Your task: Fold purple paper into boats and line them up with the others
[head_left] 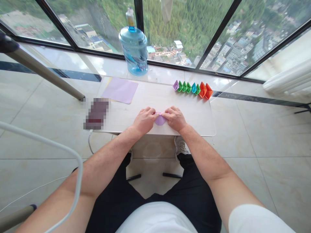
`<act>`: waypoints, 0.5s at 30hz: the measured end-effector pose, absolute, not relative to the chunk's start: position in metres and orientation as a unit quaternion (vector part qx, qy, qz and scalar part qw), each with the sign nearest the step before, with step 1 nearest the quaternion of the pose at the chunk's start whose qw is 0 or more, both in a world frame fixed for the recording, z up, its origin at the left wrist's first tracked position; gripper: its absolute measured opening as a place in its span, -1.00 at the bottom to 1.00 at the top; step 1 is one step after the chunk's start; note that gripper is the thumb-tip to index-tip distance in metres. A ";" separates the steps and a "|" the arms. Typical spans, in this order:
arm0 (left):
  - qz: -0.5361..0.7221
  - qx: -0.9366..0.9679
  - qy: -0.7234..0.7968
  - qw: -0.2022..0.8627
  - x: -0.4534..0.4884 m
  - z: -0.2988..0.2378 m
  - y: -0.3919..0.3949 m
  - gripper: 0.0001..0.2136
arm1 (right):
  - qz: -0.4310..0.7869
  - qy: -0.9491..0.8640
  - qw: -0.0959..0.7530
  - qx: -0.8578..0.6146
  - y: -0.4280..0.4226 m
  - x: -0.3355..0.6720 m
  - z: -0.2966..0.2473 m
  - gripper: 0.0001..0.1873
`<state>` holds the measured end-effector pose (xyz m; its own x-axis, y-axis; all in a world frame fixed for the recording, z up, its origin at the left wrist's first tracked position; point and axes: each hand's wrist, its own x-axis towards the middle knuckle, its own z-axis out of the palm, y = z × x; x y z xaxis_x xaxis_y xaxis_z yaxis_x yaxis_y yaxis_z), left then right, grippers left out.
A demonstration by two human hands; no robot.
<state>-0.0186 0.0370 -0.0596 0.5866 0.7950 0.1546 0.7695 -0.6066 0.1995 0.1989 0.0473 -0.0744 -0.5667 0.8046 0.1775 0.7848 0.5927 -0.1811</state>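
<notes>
While folded shapes (pixel 189 88) sit at its 2 o'clock, stacked sheets (pixel 120 90) at 10, purple paper (pixel 160 120) is pinched between left fingers (pixel 152 111) and right fingers (pixel 168 111).

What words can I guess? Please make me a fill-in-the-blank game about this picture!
1. The small paper held between the left hand and the right hand is ____ in colour.
2. The big water bottle is ____ in colour.
3. The row of folded papers has ____ pieces.
4. The row's purple piece is at its ____ end.

Missing words: purple; blue; eight; left.
</notes>
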 end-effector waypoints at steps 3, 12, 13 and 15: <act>0.121 0.890 0.437 0.050 -0.018 -0.062 0.036 -0.65 | 0.026 -0.882 0.107 -0.459 0.043 0.199 -0.074 -0.63; 0.149 0.874 0.455 0.079 -0.027 -0.065 0.036 -0.72 | 0.048 -0.868 0.093 -0.486 0.035 0.209 -0.068 -0.59; 0.152 0.870 0.462 0.083 -0.029 -0.065 0.036 -0.73 | 0.053 -0.866 0.094 -0.488 0.034 0.209 -0.068 -0.58; 0.153 0.859 0.481 0.083 -0.031 -0.064 0.035 -0.73 | 0.057 -0.863 0.096 -0.494 0.033 0.211 -0.068 -0.58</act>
<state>-0.0314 0.0347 -0.0638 0.4910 0.8516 0.1835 0.8007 -0.5241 0.2903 0.2105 0.0330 -0.0684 -0.4943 0.8623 0.1097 0.8406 0.5063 -0.1925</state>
